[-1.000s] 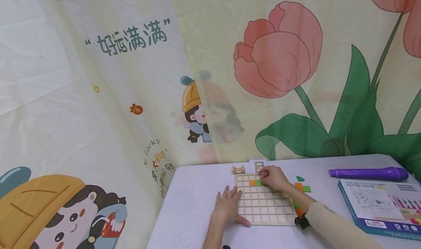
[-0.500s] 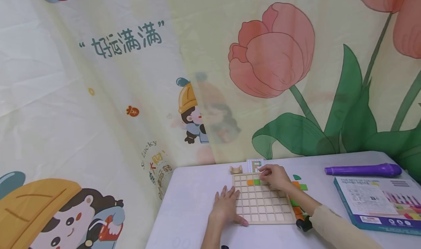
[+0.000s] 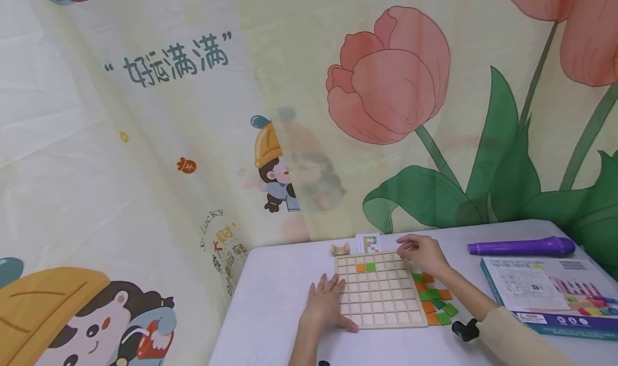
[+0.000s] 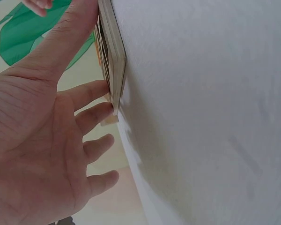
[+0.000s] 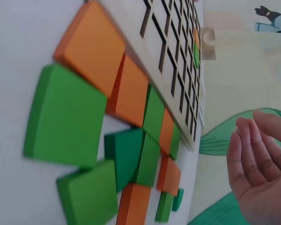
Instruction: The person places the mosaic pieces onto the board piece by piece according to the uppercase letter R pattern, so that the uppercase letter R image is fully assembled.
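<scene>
A wooden grid board [image 3: 381, 296] lies on the white table, with an orange tile [image 3: 361, 268] and a green tile [image 3: 370, 266] side by side in an upper row. My left hand [image 3: 323, 304] rests along its left edge, fingers spread; in the left wrist view the thumb and two fingertips touch the board's side. My right hand [image 3: 425, 253] hovers near the board's upper right corner. In the right wrist view its fingers [image 5: 246, 150] are loosely bent, thumb close to them, and no tile shows between. Loose orange and green blocks [image 5: 65, 117] lie along the board's right side.
Behind the board are a small wooden stand [image 3: 340, 249] and a card [image 3: 370, 243] with a coloured grid pattern. To the right lie a purple tube-shaped object [image 3: 521, 246] and a printed box [image 3: 541, 291]. A printed curtain [image 3: 299, 60] hangs behind the table.
My right hand has moved right, away from the two tiles, to the board's upper right corner. More loose blocks are uncovered. My left hand stays at the board's edge.
</scene>
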Tool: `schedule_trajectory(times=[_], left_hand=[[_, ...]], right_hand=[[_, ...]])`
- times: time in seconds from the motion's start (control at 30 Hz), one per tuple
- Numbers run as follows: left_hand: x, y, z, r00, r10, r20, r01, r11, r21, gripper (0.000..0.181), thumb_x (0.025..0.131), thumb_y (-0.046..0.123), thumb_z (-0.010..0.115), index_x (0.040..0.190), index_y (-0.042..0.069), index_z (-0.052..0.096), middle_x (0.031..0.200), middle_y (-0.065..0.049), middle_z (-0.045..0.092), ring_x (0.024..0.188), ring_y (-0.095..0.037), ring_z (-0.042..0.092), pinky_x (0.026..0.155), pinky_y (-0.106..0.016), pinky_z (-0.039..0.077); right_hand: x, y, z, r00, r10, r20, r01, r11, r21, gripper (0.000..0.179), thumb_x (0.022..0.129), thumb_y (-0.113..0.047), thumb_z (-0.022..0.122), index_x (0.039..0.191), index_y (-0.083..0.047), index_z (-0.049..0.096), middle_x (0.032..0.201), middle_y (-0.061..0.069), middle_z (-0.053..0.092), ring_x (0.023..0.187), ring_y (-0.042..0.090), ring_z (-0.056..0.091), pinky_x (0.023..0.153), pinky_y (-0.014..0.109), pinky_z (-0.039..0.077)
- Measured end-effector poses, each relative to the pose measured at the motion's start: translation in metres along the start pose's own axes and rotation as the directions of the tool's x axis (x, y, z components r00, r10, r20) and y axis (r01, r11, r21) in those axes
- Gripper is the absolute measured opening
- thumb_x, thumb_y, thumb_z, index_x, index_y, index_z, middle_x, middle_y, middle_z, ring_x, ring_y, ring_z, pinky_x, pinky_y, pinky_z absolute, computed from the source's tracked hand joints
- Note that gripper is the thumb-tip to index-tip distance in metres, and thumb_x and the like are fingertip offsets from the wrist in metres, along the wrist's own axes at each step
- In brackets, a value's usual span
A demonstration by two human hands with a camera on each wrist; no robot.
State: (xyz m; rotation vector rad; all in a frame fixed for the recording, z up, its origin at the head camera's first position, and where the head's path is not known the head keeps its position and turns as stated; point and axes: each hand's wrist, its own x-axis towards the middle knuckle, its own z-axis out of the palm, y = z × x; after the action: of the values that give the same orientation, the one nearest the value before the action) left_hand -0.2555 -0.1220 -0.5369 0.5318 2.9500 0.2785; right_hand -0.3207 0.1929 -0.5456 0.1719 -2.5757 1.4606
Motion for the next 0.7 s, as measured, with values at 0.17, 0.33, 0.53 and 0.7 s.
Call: schedule_trajectory(times=[0.17, 0.33, 0.53, 0.7], left_hand=[[0.002, -0.002, 0.002, 1.0, 0.0, 0.001, 0.0, 1.0, -0.008, 0.121, 0.054, 0.06, 0.097, 0.154, 0.01, 0.05, 0.165, -0.014, 0.04, 0.154, -0.043, 0.029, 0.121, -0.067, 0.026], [0.003, -0.003, 0.004, 1.0, 0.003, 0.006, -0.003, 1.0, -0.001, 0.122, 0.054, 0.06, 0.097, 0.155, 0.011, 0.049, 0.165, -0.013, 0.04, 0.154, -0.043, 0.029, 0.121, -0.067, 0.026], [0.002, -0.003, 0.004, 1.0, 0.001, 0.003, -0.001, 1.0, 0.013, 0.122, 0.054, 0.06, 0.098, 0.155, 0.01, 0.05, 0.165, -0.013, 0.04, 0.154, -0.043, 0.03, 0.121, -0.067, 0.028], [0.004, -0.003, 0.005, 1.0, -0.002, 0.008, 0.002, 1.0, 0.012, 0.121, 0.055, 0.061, 0.097, 0.154, 0.011, 0.05, 0.166, -0.012, 0.04, 0.154, -0.041, 0.029, 0.12, -0.067, 0.028]], right_hand=[[-0.007, 0.007, -0.015, 1.0, 0.016, -0.008, -0.016, 1.0, -0.011, 0.031, 0.092, -0.01, 0.079, 0.121, 0.0, 0.073, 0.095, 0.005, 0.078, 0.085, 0.021, 0.073, 0.068, 0.025, 0.06], [-0.016, 0.018, -0.026, 0.999, 0.025, -0.029, -0.027, 0.998, -0.051, 0.028, 0.092, -0.011, 0.079, 0.118, -0.002, 0.074, 0.093, 0.003, 0.077, 0.084, 0.02, 0.071, 0.068, 0.024, 0.059], [-0.023, 0.032, -0.037, 0.998, 0.055, -0.025, -0.057, 0.996, -0.073, 0.029, 0.093, -0.011, 0.078, 0.12, -0.001, 0.073, 0.096, 0.004, 0.076, 0.088, 0.022, 0.071, 0.07, 0.023, 0.058], [-0.028, 0.043, -0.041, 0.997, 0.081, 0.02, -0.079, 0.993, -0.091, 0.03, 0.09, -0.005, 0.078, 0.118, 0.005, 0.071, 0.101, 0.01, 0.076, 0.091, 0.026, 0.071, 0.076, 0.033, 0.061]])
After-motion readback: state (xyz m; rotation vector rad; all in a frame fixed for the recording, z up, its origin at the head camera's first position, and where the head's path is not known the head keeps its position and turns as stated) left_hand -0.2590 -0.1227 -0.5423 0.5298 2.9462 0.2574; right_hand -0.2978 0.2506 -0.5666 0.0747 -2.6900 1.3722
